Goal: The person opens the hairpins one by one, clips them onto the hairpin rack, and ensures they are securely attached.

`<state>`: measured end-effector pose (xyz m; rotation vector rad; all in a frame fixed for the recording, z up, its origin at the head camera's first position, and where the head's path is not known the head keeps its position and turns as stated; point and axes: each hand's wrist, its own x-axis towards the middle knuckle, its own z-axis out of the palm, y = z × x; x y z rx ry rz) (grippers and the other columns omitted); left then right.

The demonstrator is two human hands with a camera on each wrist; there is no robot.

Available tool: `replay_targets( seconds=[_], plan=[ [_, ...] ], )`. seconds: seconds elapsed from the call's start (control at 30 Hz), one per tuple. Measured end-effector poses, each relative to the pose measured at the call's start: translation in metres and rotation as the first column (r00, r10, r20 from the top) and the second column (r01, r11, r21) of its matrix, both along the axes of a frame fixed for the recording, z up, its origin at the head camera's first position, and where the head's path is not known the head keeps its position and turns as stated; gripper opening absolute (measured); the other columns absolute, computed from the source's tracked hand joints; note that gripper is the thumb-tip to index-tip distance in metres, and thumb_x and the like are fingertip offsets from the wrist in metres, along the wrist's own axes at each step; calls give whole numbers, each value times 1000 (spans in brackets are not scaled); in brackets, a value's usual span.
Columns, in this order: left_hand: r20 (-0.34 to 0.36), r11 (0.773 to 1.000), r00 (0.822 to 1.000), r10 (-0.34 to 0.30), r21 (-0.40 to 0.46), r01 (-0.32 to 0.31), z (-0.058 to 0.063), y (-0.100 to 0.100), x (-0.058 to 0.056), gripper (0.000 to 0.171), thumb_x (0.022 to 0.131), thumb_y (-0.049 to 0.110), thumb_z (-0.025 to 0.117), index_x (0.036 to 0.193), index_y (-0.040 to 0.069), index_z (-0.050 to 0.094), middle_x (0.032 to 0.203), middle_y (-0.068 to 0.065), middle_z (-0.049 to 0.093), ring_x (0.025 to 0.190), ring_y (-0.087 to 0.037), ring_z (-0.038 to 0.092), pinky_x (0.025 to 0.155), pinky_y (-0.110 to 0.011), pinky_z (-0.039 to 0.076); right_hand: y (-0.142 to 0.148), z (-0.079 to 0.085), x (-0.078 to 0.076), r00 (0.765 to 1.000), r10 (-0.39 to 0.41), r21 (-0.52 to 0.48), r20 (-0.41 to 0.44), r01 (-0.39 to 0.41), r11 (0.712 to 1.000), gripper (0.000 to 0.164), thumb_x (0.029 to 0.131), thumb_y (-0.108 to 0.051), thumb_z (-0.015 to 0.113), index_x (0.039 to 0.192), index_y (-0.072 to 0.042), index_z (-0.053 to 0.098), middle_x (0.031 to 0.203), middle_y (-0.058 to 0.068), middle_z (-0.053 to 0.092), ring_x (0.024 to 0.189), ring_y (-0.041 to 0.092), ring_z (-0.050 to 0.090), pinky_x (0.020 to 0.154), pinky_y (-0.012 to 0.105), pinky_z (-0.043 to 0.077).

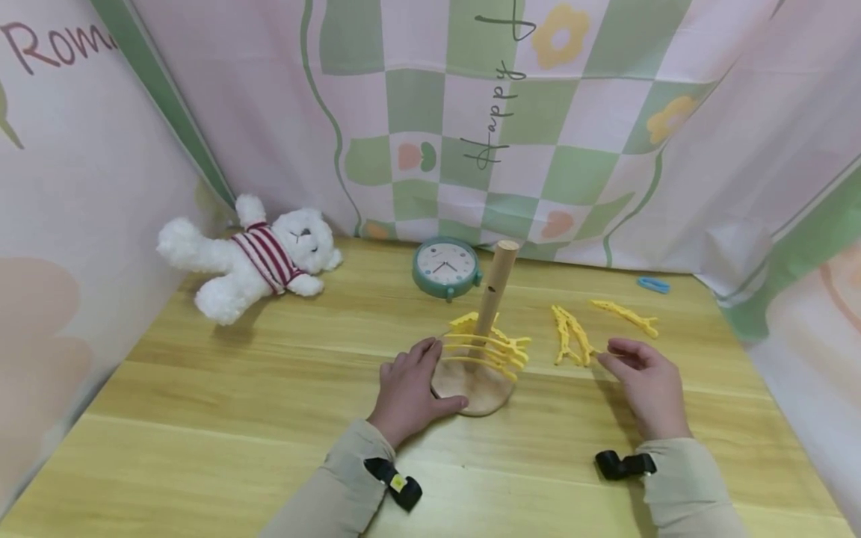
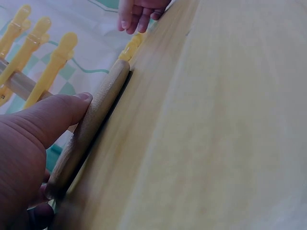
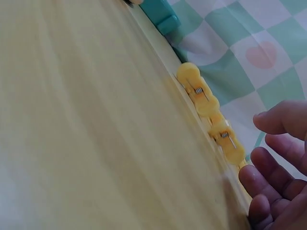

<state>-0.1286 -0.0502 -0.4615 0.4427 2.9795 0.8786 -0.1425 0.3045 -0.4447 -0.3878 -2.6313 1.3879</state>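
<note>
My left hand (image 1: 412,394) grips the left rim of a round wooden base (image 1: 474,388), thumb in front, fingers around the far side. From the base rises an upright wooden post (image 1: 498,288). Several long yellow plastic clips (image 1: 494,350) sit around its lower part; the left wrist view shows their rounded ends (image 2: 64,48). To the right, my right hand (image 1: 649,385) hovers close beside two yellow clips (image 1: 572,336) lying on the table. Thumb and fingers are apart with nothing visible between them in the right wrist view, where small metal springs show on the yellow clips (image 3: 211,110).
Another yellow clip (image 1: 628,317) lies farther right, and a small blue clip (image 1: 653,285) near the back. Behind the post is a teal clock (image 1: 447,269). A white teddy bear (image 1: 252,258) in a striped shirt lies at the left. A printed curtain (image 1: 498,149) hangs behind the table.
</note>
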Motion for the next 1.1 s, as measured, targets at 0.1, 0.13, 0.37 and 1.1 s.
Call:
replay_targets(
  seconds=[0.1, 0.13, 0.37, 1.1],
  plan=[
    [0, 1000, 1000, 0, 0, 0, 0, 0, 0, 99, 78, 66, 75, 154, 12, 41, 157, -5, 39, 124, -30, 49, 95, -50, 33, 2, 1, 0, 1000, -6, 6, 12, 6, 1000, 53, 94, -33, 72, 134, 0, 60, 122, 6, 65, 91, -6, 57, 74, 13, 46],
    [1, 1000, 1000, 1, -1, -1, 1, 0, 0, 99, 78, 65, 75, 154, 12, 41, 157, -5, 39, 124, -31, 49, 95, -50, 33, 2, 1, 0, 1000, -3, 9, 15, 3, 1000, 54, 93, -33, 73, 134, 0, 60, 122, 7, 65, 91, -6, 57, 74, 13, 46],
    [9, 1000, 1000, 3, -3, -3, 2, 0, 0, 99, 78, 65, 75, 154, 12, 41, 157, -5, 39, 125, -31, 49, 96, -50, 32, 1, 3, -2, 995, 79, 120, 55, -85, 989, 60, 91, -39, 75, 135, -1, 59, 121, 17, 65, 87, 1, 56, 71, 16, 45],
    [-2, 1000, 1000, 1, 2, -1, 4, 1, 1, 98, 78, 63, 76, 153, 11, 42, 156, -6, 41, 123, -31, 51, 93, -49, 33, -1, 7, -9, 978, 111, 125, 178, -134, 983, 82, 91, -46, 71, 146, 8, 43, 142, 32, 47, 123, 46, 47, 98, 56, 40]
  ],
)
